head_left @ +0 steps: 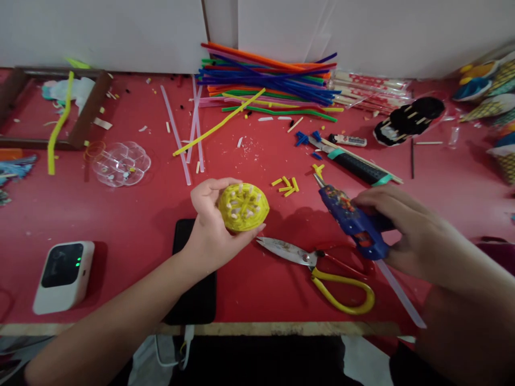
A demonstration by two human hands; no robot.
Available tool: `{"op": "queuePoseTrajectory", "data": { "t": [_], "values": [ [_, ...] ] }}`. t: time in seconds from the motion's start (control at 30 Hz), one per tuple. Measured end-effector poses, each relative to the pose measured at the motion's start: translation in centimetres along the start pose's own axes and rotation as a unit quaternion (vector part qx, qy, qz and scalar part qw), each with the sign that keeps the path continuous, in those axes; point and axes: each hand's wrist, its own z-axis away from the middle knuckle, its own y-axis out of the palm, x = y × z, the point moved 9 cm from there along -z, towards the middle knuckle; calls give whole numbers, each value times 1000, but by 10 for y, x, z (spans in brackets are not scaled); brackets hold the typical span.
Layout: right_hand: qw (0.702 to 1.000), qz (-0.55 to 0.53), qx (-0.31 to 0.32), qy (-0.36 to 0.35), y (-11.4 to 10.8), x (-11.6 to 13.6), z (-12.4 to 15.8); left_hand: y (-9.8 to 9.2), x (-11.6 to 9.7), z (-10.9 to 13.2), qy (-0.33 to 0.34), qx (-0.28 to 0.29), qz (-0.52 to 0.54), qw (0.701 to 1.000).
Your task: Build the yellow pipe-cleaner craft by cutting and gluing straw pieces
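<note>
My left hand (215, 225) is closed around a small yellow oval craft piece (244, 207), whose upper side carries several pale stubs in a ring. In my right hand (406, 230) is a blue glue gun (350, 217), its metal nozzle pointing up and left and a translucent glue stick (402, 295) sticking out of its rear. Between the two hands lie several short yellow pipe-cleaner pieces (287, 186). A yellow bit (318, 170) sits right by the nozzle. Below, scissors (289, 251) with red and yellow handles rest on the table, blades partly apart.
Coloured pipe cleaners (269, 78) are heaped at the back. A black-and-green cutter (358, 166) lies beyond the glue gun. To the left are a clear compartment dish (122, 163), a brown frame (76, 128) and a white device (66, 276). A black phone-like slab (195, 300) lies under my left forearm.
</note>
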Motion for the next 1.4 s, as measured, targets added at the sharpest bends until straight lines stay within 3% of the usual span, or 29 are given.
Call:
{"op": "queuePoseTrajectory", "data": {
  "t": [0.17, 0.27, 0.4, 0.63, 0.77, 0.9, 1.07, 1.13, 1.23, 1.33, 1.4],
  "values": [
    [999, 36, 15, 30, -13, -34, 45, -12, 9, -3, -100, -33, 123, 987],
    [993, 117, -3, 28, -22, -56, 81, -9, 15, -5, -170, 5, 241, 956],
    [991, 135, 11, 22, -27, -81, 114, 4, 15, -6, -230, 67, 277, 930],
    [996, 80, 0, 38, -28, -110, 125, 17, 15, -1, -242, 85, 353, 900],
    [993, 20, -2, 115, -21, -124, 126, 17, 20, 4, -273, 72, 376, 883],
    [976, -22, -64, 207, -23, -133, 128, 18, 22, 9, -325, 47, 410, 851],
    [967, 8, -69, 246, -13, -132, 121, 19, 17, 9, -299, 45, 440, 846],
    [973, 11, -55, 226, -9, -128, 115, 17, 16, 8, -276, 39, 437, 855],
    [989, 25, -28, 143, -7, -113, 105, 16, 13, 7, -242, 41, 427, 870],
    [990, 107, -60, 69, -24, -87, 93, 19, 4, 5, -202, 74, 424, 880],
    [977, 175, -105, 69, -42, -62, 80, 19, -3, 5, -165, 84, 399, 898]
  ]
}}
